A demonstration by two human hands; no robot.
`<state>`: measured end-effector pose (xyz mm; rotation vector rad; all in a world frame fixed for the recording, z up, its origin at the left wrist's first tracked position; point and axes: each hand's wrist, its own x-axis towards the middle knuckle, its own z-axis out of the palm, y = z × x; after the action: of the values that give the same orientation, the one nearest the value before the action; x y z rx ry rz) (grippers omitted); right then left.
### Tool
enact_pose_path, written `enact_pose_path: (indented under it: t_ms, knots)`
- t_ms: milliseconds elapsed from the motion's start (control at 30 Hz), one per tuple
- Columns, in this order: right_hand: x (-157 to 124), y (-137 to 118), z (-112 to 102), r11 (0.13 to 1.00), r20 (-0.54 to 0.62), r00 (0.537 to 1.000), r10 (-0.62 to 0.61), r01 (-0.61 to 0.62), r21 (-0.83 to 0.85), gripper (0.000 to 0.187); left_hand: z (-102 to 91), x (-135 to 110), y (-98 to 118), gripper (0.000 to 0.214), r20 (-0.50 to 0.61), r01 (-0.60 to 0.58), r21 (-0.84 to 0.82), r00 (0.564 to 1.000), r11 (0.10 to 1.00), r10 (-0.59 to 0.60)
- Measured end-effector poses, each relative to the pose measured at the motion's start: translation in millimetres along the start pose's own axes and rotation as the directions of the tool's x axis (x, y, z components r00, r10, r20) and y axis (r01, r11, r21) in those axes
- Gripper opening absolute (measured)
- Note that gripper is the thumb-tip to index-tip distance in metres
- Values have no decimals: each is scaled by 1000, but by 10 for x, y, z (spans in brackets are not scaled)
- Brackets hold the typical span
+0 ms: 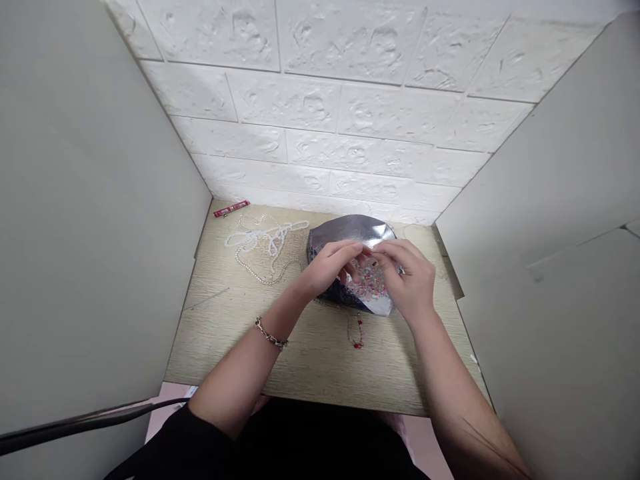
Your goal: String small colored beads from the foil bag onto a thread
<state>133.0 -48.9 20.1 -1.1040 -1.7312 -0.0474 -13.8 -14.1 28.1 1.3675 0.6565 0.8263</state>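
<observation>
Over an opened bag with a silver lining (345,230), my left hand (335,263) and my right hand (407,273) meet at the fingertips. Both hands are closed in a pinch. A small red spot, perhaps a bead, shows between the fingertips; what each hand grips is too small to make out. Inside the bag lie many small beads (373,283) in pink, white and other pale colours. Just in front of the bag is a short beaded string (359,335) with red and pink beads. Whether it hangs from my hands cannot be told.
Tangled white and pearly bead strands (273,243) lie on the wooden table (315,373), left of the bag. A small red packet (231,209) is at the back left corner, and a thin needle-like line (207,298) lies nearer. White brick-patterned wall (310,100) and grey side panels enclose the table.
</observation>
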Motion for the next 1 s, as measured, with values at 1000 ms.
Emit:
enact_pose_path:
  t_ms: [1000]
  knots:
    - [-147,148,390,950,691,680,247,-30,-311,29,-85,39,28,20,-606,-361,-260,783,895,140]
